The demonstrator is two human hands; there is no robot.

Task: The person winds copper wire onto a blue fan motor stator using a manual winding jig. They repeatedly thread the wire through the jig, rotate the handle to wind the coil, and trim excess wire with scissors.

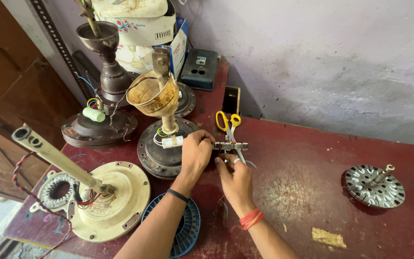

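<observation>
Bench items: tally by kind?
Fan motor housings: 4 (cream, dark centre, brown, one behind)
Rotor with shaft: 1
Stator ring: 1
Yellow-handled scissors: 1
Blue spool: 1
Terminal block, held in both hands' fingers: 1
Total: 9

Both forearms are bare, with no sleeves in view; the left hand (195, 153) has a thin black band at its wrist. The right hand (235, 180) wears red-orange thread bands at the wrist; a pale ring sits on one finger.
</observation>
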